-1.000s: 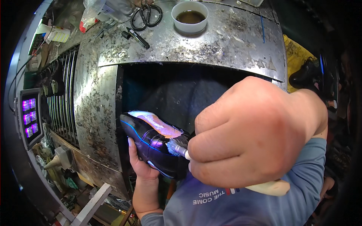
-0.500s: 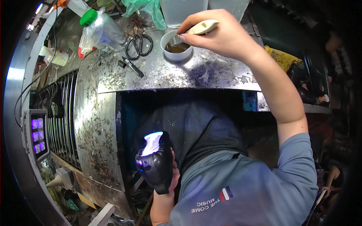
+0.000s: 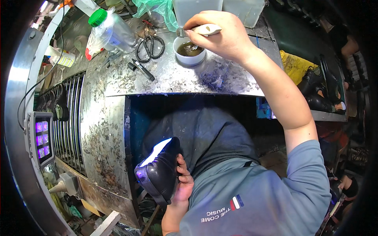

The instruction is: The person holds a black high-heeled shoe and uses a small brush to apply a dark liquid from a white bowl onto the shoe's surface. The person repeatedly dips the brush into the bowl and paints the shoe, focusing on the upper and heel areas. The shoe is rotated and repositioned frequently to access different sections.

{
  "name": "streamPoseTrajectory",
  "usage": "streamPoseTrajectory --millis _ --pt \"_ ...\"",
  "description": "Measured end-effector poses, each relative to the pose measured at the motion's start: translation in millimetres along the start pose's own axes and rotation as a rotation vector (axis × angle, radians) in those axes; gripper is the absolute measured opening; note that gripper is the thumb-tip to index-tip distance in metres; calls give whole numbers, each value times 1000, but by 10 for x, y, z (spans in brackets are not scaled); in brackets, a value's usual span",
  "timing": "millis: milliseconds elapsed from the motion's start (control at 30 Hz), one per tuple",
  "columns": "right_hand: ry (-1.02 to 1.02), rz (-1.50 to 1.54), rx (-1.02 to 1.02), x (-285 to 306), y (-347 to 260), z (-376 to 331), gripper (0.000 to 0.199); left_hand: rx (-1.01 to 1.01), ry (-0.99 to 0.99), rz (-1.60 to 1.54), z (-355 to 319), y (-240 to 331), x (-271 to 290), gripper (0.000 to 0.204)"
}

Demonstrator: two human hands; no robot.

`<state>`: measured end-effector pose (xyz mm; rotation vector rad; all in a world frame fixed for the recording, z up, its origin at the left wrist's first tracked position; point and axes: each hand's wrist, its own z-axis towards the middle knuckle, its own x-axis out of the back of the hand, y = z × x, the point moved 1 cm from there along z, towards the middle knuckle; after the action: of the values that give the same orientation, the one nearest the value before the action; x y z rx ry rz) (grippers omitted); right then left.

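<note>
I see a glossy black leather shoe [image 3: 159, 173] low in the picture at about 7 o'clock, its sole side catching a white-violet glare. Its long axis runs from 7 o'clock up toward 1 o'clock, with the rounded end nearest the lower edge; I cannot tell which end is the toe. My left hand [image 3: 183, 185] is clamped on the shoe from its right side, fingers curled over the edge.

My right hand [image 3: 222, 35] is up at 12 o'clock, closed on a pale-handled brush [image 3: 201, 29] whose metal-banded tip dips at the small white bowl of brown liquid [image 3: 189, 51]. The two hands are well apart, with my dark apron-covered lap between them.

The bowl stands on the stained, scratched sheet-metal surface [image 3: 165, 78]. Just left of the bowl lie black-handled scissors [image 3: 149, 47] and a black marker pen [image 3: 142, 70]; farther toward 11 o'clock a clear plastic bottle with a green cap [image 3: 112, 29] lies tilted. A green plastic bag [image 3: 157, 10] sits behind the bowl. At 9 o'clock a metal grille [image 3: 69, 122] and a small lamp box glowing violet [image 3: 41, 137] flank the surface. Other dark shoes [image 3: 319, 90] rest at 3 o'clock.
</note>
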<state>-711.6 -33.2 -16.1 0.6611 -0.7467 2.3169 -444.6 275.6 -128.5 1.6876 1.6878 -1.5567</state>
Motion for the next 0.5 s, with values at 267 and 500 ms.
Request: streamPoseTrajectory --millis 267,500 --pt "-37 174 -96 40 -15 -142 19 -21 -10 8 7 -58 -34 68" --pt "-223 330 -98 29 -204 -213 20 7 -1 7 54 -67 -65 61"
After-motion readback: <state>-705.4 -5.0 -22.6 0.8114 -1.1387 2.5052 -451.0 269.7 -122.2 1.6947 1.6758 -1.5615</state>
